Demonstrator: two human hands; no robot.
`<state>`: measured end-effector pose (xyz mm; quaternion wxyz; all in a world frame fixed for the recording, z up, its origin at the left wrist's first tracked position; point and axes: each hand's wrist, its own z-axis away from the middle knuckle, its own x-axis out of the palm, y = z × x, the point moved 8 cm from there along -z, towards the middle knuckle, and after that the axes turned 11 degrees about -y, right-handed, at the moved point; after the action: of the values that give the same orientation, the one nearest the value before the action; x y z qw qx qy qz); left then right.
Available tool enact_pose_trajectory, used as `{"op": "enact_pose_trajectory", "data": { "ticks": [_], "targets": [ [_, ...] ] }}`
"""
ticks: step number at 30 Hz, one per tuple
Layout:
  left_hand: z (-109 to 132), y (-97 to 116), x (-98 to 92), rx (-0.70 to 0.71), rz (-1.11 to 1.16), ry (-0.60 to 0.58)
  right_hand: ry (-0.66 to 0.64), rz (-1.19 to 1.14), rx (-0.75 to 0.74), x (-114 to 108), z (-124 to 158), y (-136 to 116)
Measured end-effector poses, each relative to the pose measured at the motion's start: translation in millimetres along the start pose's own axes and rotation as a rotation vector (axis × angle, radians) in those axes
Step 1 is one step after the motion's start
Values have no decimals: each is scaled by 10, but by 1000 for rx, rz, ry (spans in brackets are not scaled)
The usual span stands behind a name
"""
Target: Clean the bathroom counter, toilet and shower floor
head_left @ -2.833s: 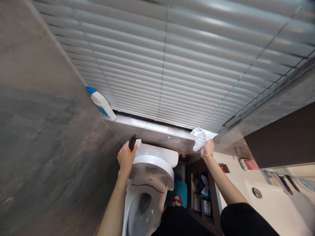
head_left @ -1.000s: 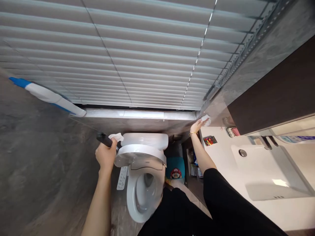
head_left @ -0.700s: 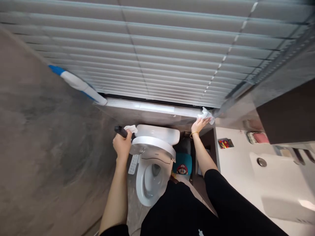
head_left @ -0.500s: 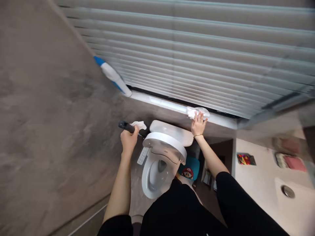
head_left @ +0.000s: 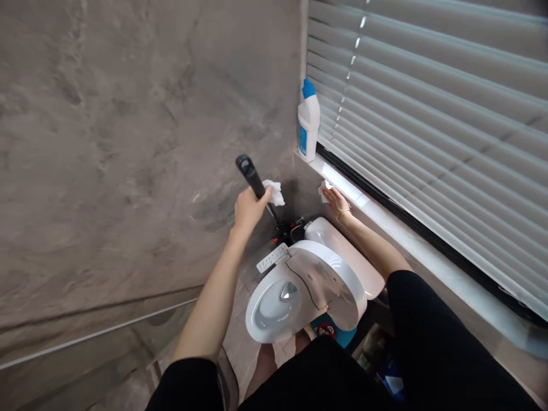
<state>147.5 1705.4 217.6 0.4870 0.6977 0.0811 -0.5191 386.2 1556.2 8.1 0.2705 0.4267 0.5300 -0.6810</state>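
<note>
My left hand (head_left: 250, 211) is closed round the black handle (head_left: 252, 176) of a tool with a thin metal shaft. The shaft runs down beside the toilet, and I cannot make out its lower end. A crumpled white tissue (head_left: 276, 194) sticks out by the thumb of that hand. My right hand (head_left: 337, 201) presses another white tissue (head_left: 325, 191) to the wall, just below the front edge of the windowsill (head_left: 340, 182). Between and below both hands stands the white toilet (head_left: 274, 308), its lid raised.
A white cleaner bottle (head_left: 309, 125) with a blue cap is upright in the sill's corner. Slatted blinds (head_left: 428, 103) hang along the right. The toilet tank (head_left: 342, 257) lies under my right forearm. A control panel (head_left: 272, 258) juts from the seat's left; a teal bin (head_left: 342, 337) sits behind the bowl.
My view has swung left. My right hand has slid the tissue leftwards along the sill and down onto the wall beneath it. My left hand keeps hold of the handle, now more upright.
</note>
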Motion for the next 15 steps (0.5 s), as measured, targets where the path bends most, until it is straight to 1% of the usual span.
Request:
{"op": "enact_pose_trajectory", "data": {
  "ticks": [3, 5, 7, 9, 10, 13, 15],
  "targets": [
    [-460, 26, -101, -37, -110, 21, -5, 4, -15, 106, -341, -32],
    [-724, 43, -87, -40, -125, 21, -13, 26, -30, 149, -451, -18],
    [-911, 52, -41, -35, -117, 9, -29, 53, -50, 179, -488, 8],
    [-1025, 44, -44, -42, -136, 3, -54, 74, -65, 205, -486, 40],
    [-1067, 33, -82, -54, -160, 4, -66, 82, -69, 215, -477, 54],
    [-1173, 13, -327, -60, -233, 40, -79, 106, -76, 229, -447, 67],
    [-1234, 15, -465, -44, -275, 38, -77, 123, -72, 231, -445, 46]
  ]
}}
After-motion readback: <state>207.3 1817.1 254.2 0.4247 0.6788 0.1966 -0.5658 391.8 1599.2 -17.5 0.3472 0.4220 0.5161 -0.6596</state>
